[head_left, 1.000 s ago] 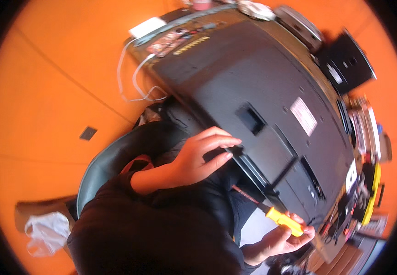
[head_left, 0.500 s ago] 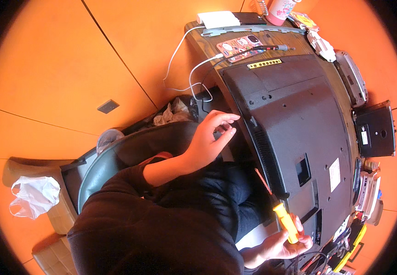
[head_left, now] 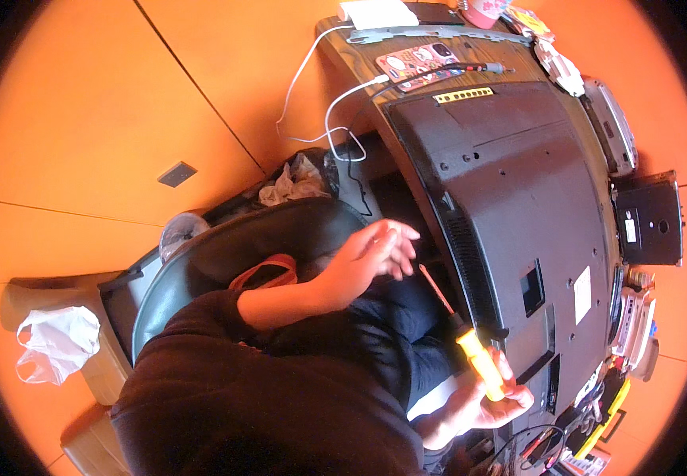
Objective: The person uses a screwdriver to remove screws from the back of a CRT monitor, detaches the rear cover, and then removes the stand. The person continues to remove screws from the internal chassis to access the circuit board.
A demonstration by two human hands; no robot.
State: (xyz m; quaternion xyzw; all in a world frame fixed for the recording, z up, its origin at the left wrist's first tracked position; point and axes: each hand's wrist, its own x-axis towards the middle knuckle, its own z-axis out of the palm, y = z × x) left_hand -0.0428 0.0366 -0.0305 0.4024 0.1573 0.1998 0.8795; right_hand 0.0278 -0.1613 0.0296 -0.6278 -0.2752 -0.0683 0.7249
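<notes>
My right hand grips a screwdriver by its yellow handle. Its thin shaft points up and to the left, toward my left hand. Nothing is in my left hand; its fingers are loosely bent and apart, just off the near edge of the panel. A large dark television lies with its back side up on the wooden table. Screw holes, a rectangular opening and a white label show on its back.
A phone in a patterned case, a white cable and a black-corded tool lie at the table's far end. Along the right stand a black box-like device and stacked items. A green-backed chair is at left, near a white plastic bag.
My left hand has moved down and turned, its fingers spreading more. The screwdriver in my right hand has shifted a little left and up. The view has tilted slightly.
</notes>
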